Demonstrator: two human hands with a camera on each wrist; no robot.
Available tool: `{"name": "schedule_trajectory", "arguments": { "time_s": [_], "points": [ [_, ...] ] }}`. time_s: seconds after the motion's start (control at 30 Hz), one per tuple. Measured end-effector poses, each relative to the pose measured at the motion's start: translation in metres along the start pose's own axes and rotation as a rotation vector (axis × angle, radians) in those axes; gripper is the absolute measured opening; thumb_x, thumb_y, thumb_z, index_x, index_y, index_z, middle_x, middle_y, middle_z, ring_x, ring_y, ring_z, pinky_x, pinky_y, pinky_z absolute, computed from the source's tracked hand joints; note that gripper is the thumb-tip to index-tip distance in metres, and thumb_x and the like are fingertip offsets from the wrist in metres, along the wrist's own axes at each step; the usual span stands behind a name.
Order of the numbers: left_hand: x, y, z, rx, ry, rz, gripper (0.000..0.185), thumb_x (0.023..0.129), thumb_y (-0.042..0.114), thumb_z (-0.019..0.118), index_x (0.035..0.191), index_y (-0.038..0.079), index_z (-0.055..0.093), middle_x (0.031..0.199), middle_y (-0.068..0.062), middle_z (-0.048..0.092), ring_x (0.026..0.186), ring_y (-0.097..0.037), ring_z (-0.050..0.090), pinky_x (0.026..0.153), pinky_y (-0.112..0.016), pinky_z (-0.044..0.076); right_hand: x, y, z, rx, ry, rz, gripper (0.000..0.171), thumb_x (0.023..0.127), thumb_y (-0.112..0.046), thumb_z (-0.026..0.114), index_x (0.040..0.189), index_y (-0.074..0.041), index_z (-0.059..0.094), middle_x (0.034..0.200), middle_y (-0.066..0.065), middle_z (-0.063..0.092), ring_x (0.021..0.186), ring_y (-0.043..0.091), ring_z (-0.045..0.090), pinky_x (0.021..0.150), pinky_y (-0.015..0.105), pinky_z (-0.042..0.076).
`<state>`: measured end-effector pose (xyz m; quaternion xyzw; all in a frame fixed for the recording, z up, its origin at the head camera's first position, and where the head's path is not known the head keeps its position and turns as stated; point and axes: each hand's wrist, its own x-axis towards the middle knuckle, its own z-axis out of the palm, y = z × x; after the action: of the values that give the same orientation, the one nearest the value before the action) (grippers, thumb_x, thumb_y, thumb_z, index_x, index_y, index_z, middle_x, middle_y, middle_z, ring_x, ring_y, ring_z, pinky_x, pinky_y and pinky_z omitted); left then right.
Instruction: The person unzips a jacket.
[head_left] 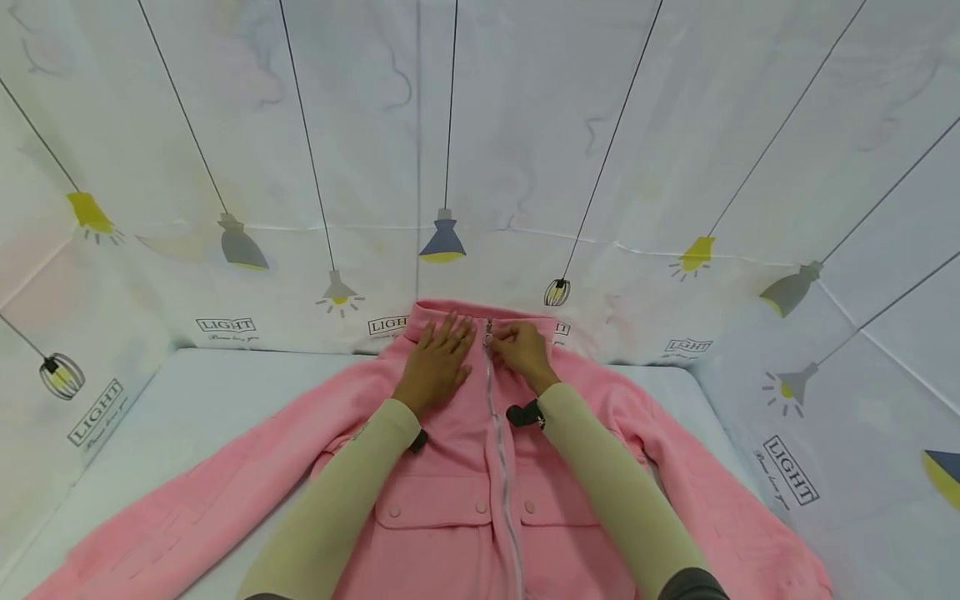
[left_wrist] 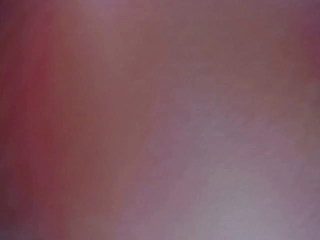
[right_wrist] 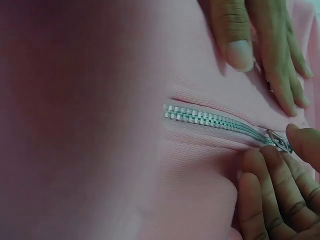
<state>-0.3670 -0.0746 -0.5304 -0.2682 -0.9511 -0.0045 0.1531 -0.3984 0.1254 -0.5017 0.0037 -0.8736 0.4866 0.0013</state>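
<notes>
A pink jacket (head_left: pixel 457 446) lies front up, its sleeves spread to both sides. Its silver zipper (head_left: pixel 503 467) runs up the middle and is closed along the length seen in the head view. Near the collar (head_left: pixel 442 312), my right hand (head_left: pixel 525 354) pinches the zipper pull (right_wrist: pixel 279 142) between thumb and fingers. My left hand (head_left: pixel 437 367) rests flat on the cloth just left of the zipper, fingers straight and pointing to the collar. The right wrist view shows the metal zipper teeth (right_wrist: pixel 200 117) meshed below the pull. The left wrist view is only a pinkish blur.
Under the jacket is a white table surface (head_left: pixel 217 383). Close behind the collar rises a white backdrop (head_left: pixel 495 167) printed with hanging lamps; it also stands at both sides. Two buttoned pocket flaps (head_left: pixel 435 496) lie across the jacket's front.
</notes>
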Motion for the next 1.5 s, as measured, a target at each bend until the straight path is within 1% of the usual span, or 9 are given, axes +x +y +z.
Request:
{"name": "schedule_trajectory", "arguments": {
  "time_s": [0.17, 0.33, 0.57, 0.67, 0.8, 0.97, 1.1, 1.37, 1.5],
  "points": [
    [-0.003, 0.001, -0.010, 0.018, 0.018, -0.005, 0.066, 0.108, 0.037, 0.061, 0.164, 0.009, 0.042, 0.172, -0.008, 0.038, 0.163, -0.034, 0.029, 0.131, -0.057, 0.026, 0.007, 0.001, 0.008, 0.003, 0.017, 0.017, 0.018, 0.096, -0.015, 0.078, 0.108, -0.003, 0.079, 0.088, 0.015, 0.081, 0.066, 0.022, 0.077, 0.057, 0.029, 0.060],
    [-0.002, 0.000, -0.012, 0.040, 0.009, -0.007, 0.065, 0.109, 0.037, 0.059, 0.165, 0.010, 0.040, 0.173, -0.007, 0.037, 0.164, -0.033, 0.028, 0.132, -0.055, 0.025, 0.014, 0.005, 0.013, -0.007, 0.022, 0.039, 0.015, 0.096, -0.019, 0.080, 0.102, -0.006, 0.081, 0.084, 0.012, 0.081, 0.056, 0.020, 0.074, 0.051, 0.028, 0.057],
    [0.001, 0.001, -0.013, 0.022, -0.028, -0.014, 0.065, 0.110, 0.038, 0.056, 0.167, 0.010, 0.037, 0.175, -0.006, 0.033, 0.165, -0.032, 0.023, 0.133, -0.055, 0.021, 0.014, 0.005, 0.010, -0.148, 0.104, -0.007, 0.015, 0.093, -0.027, 0.082, 0.101, -0.014, 0.084, 0.095, 0.004, 0.082, 0.079, 0.016, 0.075, 0.069, 0.030, 0.058],
    [0.002, 0.001, -0.015, 0.042, -0.021, -0.020, 0.066, 0.110, 0.040, 0.056, 0.167, 0.012, 0.037, 0.175, -0.005, 0.033, 0.165, -0.031, 0.024, 0.133, -0.055, 0.022, 0.013, 0.004, 0.007, -0.131, 0.154, -0.022, 0.013, 0.094, -0.025, 0.080, 0.103, -0.016, 0.084, 0.096, 0.004, 0.083, 0.084, 0.018, 0.077, 0.073, 0.033, 0.060],
    [0.002, -0.001, -0.012, 0.027, -0.029, -0.020, 0.067, 0.110, 0.041, 0.055, 0.167, 0.012, 0.036, 0.176, -0.005, 0.031, 0.166, -0.030, 0.022, 0.134, -0.054, 0.021, 0.008, 0.006, 0.004, -0.073, 0.190, -0.040, 0.013, 0.096, -0.016, 0.077, 0.107, -0.016, 0.084, 0.097, 0.005, 0.083, 0.081, 0.017, 0.079, 0.067, 0.028, 0.060],
    [0.003, -0.003, -0.002, -0.024, -0.049, -0.033, 0.068, 0.111, 0.041, 0.050, 0.170, 0.013, 0.029, 0.178, -0.004, 0.025, 0.168, -0.029, 0.014, 0.136, -0.053, 0.012, 0.003, 0.010, 0.002, -0.035, 0.189, -0.104, 0.023, 0.095, -0.008, 0.074, 0.115, -0.014, 0.083, 0.101, 0.008, 0.083, 0.082, 0.017, 0.079, 0.062, 0.023, 0.057],
    [0.005, -0.003, -0.002, -0.033, -0.037, -0.035, 0.067, 0.111, 0.041, 0.050, 0.169, 0.012, 0.032, 0.177, -0.005, 0.029, 0.167, -0.031, 0.018, 0.135, -0.053, 0.014, 0.002, 0.015, 0.002, -0.062, 0.190, -0.151, 0.024, 0.095, -0.009, 0.076, 0.116, -0.016, 0.084, 0.102, 0.006, 0.083, 0.083, 0.018, 0.078, 0.061, 0.022, 0.056],
    [0.004, 0.001, -0.010, -0.047, -0.043, -0.039, 0.064, 0.110, 0.038, 0.054, 0.166, 0.010, 0.038, 0.175, -0.008, 0.033, 0.166, -0.035, 0.022, 0.134, -0.056, 0.018, -0.002, 0.019, 0.004, 0.046, 0.076, -0.105, 0.027, 0.092, 0.000, 0.071, 0.114, -0.009, 0.083, 0.093, 0.013, 0.082, 0.067, 0.020, 0.077, 0.058, 0.027, 0.060],
    [0.005, 0.000, -0.005, -0.023, -0.042, -0.043, 0.064, 0.111, 0.040, 0.052, 0.166, 0.012, 0.038, 0.176, -0.006, 0.031, 0.166, -0.034, 0.021, 0.134, -0.055, 0.017, -0.002, 0.020, 0.004, -0.047, 0.079, -0.202, 0.026, 0.090, 0.003, 0.069, 0.110, -0.006, 0.083, 0.090, 0.011, 0.082, 0.066, 0.016, 0.075, 0.061, 0.031, 0.062]
  ]
}}
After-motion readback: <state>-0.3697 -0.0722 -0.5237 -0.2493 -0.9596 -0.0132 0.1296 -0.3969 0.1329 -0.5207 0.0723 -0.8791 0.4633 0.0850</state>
